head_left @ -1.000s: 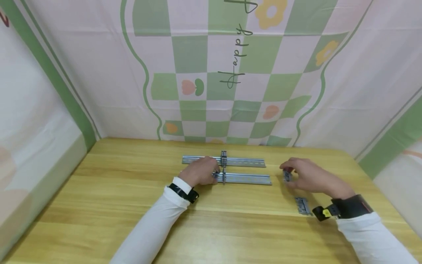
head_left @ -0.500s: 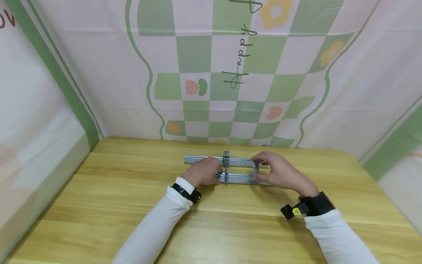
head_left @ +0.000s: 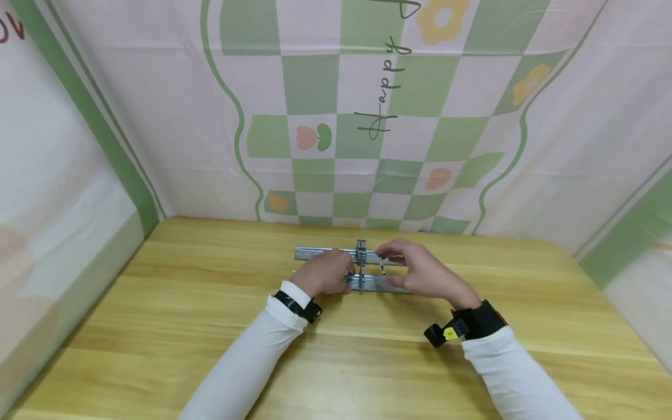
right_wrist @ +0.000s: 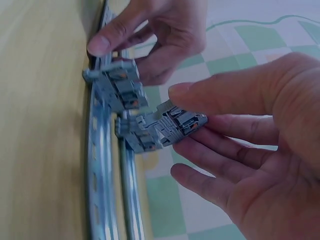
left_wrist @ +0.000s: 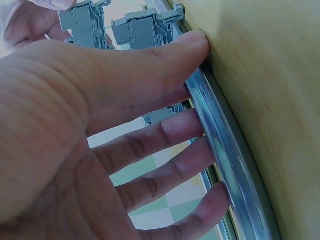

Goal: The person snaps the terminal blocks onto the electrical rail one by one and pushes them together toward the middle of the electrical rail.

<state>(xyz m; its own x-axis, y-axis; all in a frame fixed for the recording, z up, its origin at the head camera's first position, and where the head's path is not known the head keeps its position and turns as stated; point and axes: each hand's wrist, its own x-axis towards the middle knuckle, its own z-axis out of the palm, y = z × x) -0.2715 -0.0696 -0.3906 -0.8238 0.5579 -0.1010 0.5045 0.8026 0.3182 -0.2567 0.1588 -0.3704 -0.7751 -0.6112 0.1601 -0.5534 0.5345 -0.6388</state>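
Two metal DIN rails lie side by side on the table, the near rail (head_left: 374, 284) and the far rail (head_left: 320, 253). My left hand (head_left: 325, 272) grips the near rail, thumb along one edge and fingertips at the other. Just right of it, a grey terminal block (right_wrist: 120, 85) stands upright on that rail. Several blocks (head_left: 361, 249) sit together on the far rail. My right hand (head_left: 426, 271) pinches another grey terminal block (right_wrist: 177, 122) between thumb and fingers. It is raised above the rails, right of the mounted ones, and tilted in the right wrist view.
The wooden table (head_left: 336, 367) ends at the back against a hanging cloth (head_left: 357, 175) with green checks and flowers. Cloth walls also rise at the left and right sides. A small camera (head_left: 434, 335) juts from the right wrist.
My right hand has carried its terminal block leftward from the table's right side to above the rails. A loose block beside it earlier is now covered by the right wrist. My left hand stays put.
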